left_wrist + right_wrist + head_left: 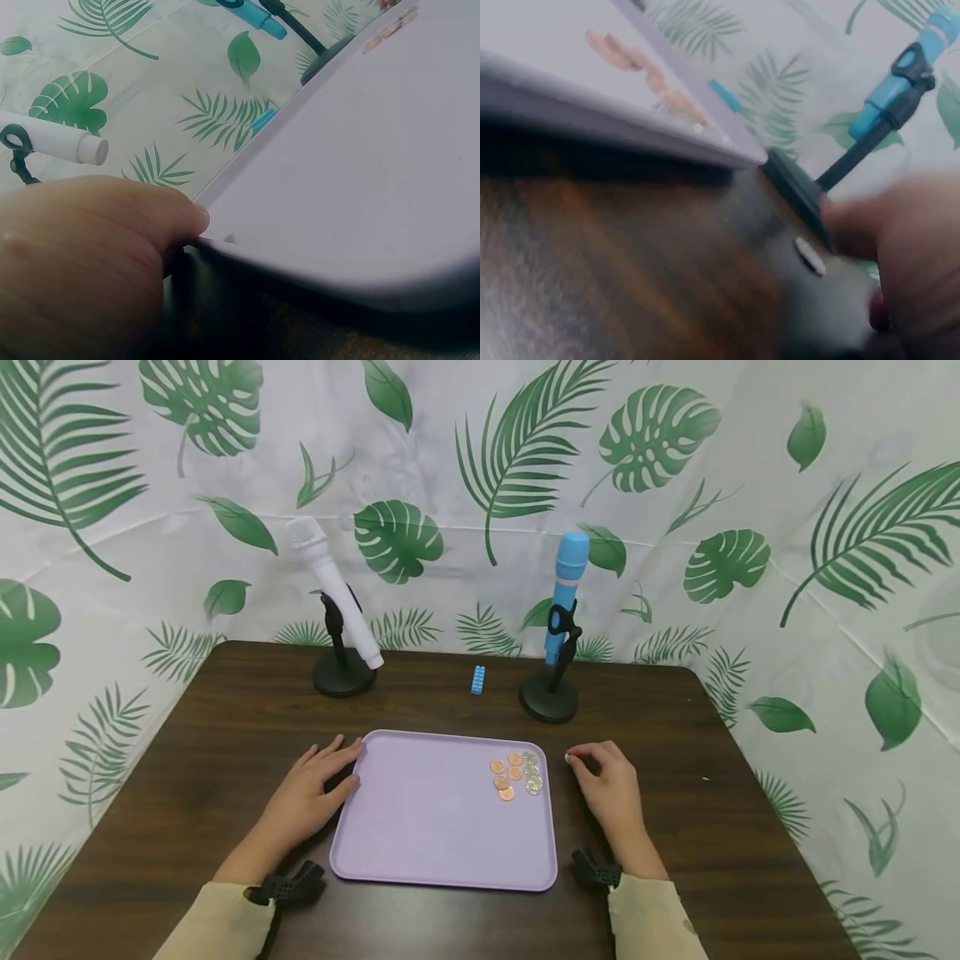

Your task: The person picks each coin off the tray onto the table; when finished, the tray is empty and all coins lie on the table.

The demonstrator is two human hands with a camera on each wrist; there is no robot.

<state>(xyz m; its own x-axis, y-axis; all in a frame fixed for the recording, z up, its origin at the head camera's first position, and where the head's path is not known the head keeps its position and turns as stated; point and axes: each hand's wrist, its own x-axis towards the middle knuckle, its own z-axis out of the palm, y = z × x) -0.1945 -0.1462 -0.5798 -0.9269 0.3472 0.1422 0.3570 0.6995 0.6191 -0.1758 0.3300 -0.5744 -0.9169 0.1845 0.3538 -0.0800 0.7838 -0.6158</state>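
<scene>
A light purple tray [442, 843] lies on the dark wooden table, with several copper-coloured coins [501, 782] and pale gold or silvery coins [533, 783] grouped at its upper right. My left hand [306, 797] rests at the tray's left side, fingers spread, fingertips at the rim. In the left wrist view, a digit touches the tray edge [247, 154]. Just right of the tray, my right hand [611, 789] pinches a small silvery coin [567, 758] between thumb and forefinger. The right wrist view shows this coin [810, 256] tilted, close by the blurred fingers [855, 225].
Behind the tray, a white microphone [337, 589] leans in a black stand [342, 672] at left; a blue microphone [567, 581] sits in another stand [549, 696] at right. Between them is a small blue block [477, 679]. A leaf-print cloth [420, 468] hangs behind the table.
</scene>
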